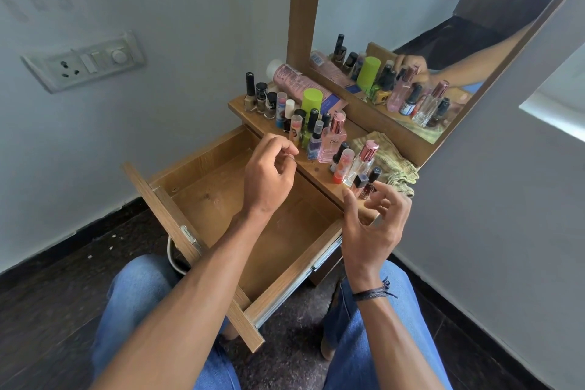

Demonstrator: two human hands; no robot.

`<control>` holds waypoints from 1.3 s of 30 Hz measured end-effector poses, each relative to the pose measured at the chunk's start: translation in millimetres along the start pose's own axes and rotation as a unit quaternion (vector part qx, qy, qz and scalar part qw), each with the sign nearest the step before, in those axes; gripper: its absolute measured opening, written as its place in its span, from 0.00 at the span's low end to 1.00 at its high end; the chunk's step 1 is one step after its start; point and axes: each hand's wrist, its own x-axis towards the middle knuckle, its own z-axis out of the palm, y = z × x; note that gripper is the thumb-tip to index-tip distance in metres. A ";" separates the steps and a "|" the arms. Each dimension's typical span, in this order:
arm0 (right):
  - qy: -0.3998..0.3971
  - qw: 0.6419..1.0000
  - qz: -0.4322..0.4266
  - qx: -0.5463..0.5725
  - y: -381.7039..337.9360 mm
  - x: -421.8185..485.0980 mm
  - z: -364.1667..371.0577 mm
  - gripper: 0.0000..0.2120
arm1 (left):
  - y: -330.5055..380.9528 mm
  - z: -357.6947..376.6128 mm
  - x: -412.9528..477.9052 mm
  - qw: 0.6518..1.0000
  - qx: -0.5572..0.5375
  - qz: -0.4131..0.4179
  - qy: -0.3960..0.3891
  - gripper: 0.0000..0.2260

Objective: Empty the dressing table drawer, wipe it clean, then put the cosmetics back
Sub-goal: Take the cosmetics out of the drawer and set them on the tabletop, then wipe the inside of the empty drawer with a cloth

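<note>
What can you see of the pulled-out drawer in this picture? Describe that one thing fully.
The drawer is a wooden box, brown with visible grain, pulled far out from under the dressing table top. Its inside looks empty, with faint marks on the floor panel. A wide front panel carries a metal fitting, and a metal runner lines its right side. Both hands hover above it, touching nothing.
</note>
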 end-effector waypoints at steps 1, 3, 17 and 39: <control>0.014 1.000 -0.017 -0.001 -1.6 0.5 -0.6 0.19 | 0.1 -0.7 0.3 1.000 -0.001 0.000 0.004 0.04; 0.047 0.998 -0.042 0.006 -4.7 4.5 -3.0 0.15 | 0.3 -2.3 0.8 1.000 -0.005 -0.002 0.014 0.05; -0.301 0.939 0.057 -0.157 47.6 107.2 -45.0 0.12 | 12.6 -18.2 8.1 0.998 -0.001 0.011 0.064 0.11; -0.051 0.962 0.237 -0.125 34.2 71.6 -121.5 0.09 | -3.9 -129.1 -38.0 0.937 0.113 -0.302 0.136 0.16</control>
